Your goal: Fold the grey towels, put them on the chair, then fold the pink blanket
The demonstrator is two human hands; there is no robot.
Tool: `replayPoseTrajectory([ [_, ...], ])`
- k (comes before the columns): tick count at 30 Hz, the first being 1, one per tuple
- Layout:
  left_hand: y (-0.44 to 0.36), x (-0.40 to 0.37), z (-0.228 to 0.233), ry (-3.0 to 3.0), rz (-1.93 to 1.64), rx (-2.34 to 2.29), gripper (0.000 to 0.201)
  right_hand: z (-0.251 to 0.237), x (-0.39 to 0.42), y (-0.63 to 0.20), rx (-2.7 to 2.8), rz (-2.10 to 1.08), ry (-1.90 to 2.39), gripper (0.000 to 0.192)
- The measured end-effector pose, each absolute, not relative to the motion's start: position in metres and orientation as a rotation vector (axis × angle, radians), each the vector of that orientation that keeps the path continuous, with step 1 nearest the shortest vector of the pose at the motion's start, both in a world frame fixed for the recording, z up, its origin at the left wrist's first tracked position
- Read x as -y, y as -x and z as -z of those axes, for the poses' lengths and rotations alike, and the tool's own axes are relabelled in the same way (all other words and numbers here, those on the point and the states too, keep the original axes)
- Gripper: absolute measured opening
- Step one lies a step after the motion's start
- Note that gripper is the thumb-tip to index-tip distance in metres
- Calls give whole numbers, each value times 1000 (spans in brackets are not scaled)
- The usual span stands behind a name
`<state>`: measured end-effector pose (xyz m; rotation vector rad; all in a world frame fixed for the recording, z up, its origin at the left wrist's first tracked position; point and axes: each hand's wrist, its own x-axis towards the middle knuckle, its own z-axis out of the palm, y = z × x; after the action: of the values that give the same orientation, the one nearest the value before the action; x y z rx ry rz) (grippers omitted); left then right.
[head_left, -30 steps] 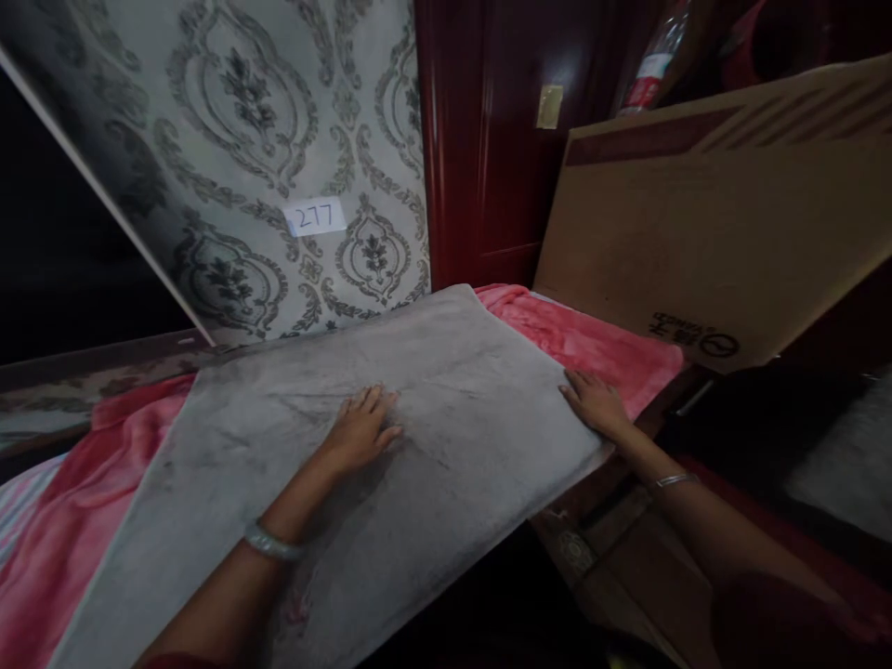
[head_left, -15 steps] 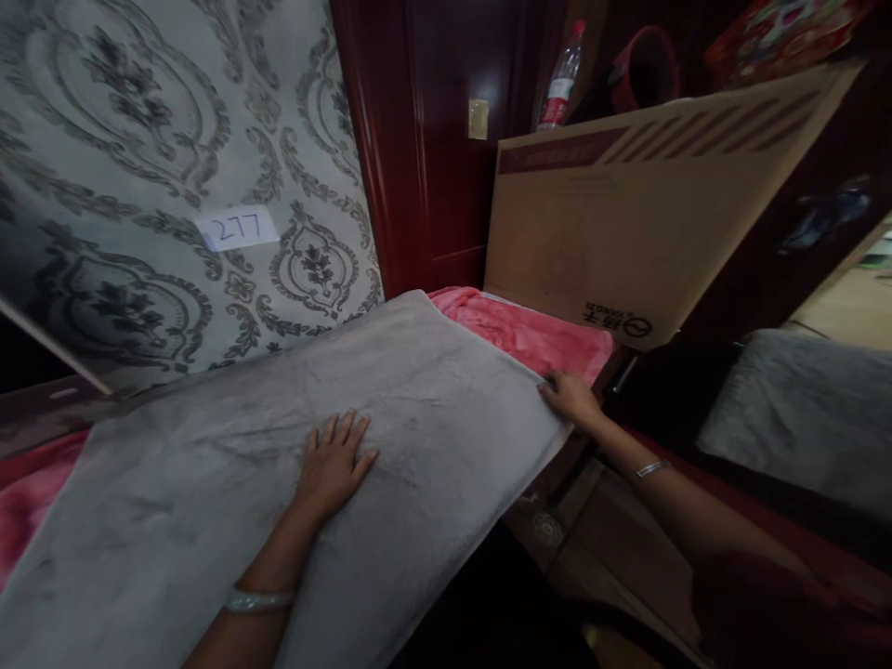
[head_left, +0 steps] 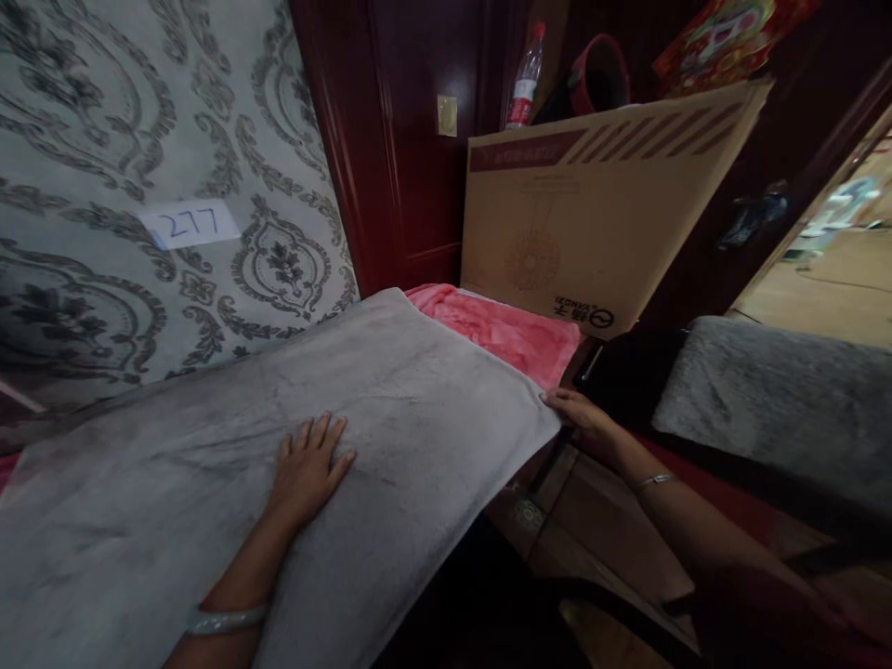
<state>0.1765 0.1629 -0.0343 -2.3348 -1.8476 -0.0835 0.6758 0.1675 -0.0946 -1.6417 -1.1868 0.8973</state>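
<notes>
A grey plush blanket [head_left: 425, 446] is spread over a raised surface in front of me, its face mostly smooth with faint creases. My left hand [head_left: 307, 469] lies flat on it near the middle, fingers spread. At the blanket's right corner, my right hand [head_left: 578, 411] pinches the edge between thumb and fingers. Part of that grip is hidden behind the cloth. A pink plush fabric [head_left: 502, 327] shows beyond the grey edge, just past my right hand.
Behind the pink fabric stands a large cardboard box [head_left: 578, 214], with a plastic bottle [head_left: 524, 79] behind its top edge. Patterned wallpaper with a paper label [head_left: 188, 223] rises at the left. On the right is a grey furry cover [head_left: 773, 390] over a dark seat.
My right hand has slid along the blanket edge toward its near right corner. The left hand stays flat on the blanket. The whole view has shifted to the right.
</notes>
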Motion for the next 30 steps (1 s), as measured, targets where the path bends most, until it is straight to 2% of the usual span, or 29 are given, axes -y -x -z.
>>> replayPoseTrajectory([
  [3,-176,-163,35,2326,66,1854,61,93,-167,-680,1162,-923,1606,60],
  [5,-175,-163,36,2327,65,1856,61,91,-168,-683,1148,-834,1583,57],
  [9,-175,-164,36,2335,74,1845,60,95,-172,-687,1225,-463,1710,36],
  [15,-175,-162,37,2343,118,1869,60,102,-171,-684,1315,-353,1932,13],
  [18,-175,-161,37,2351,135,1884,60,84,-178,-668,1426,-150,1915,29],
  [22,-174,-161,39,2375,165,1883,62,55,-206,-610,1922,104,1741,54],
  [25,-173,-160,39,2378,174,1887,62,46,-229,-567,2187,24,1815,67],
  [30,-173,-155,37,2401,149,1898,60,59,-245,-552,2285,-101,2009,71],
])
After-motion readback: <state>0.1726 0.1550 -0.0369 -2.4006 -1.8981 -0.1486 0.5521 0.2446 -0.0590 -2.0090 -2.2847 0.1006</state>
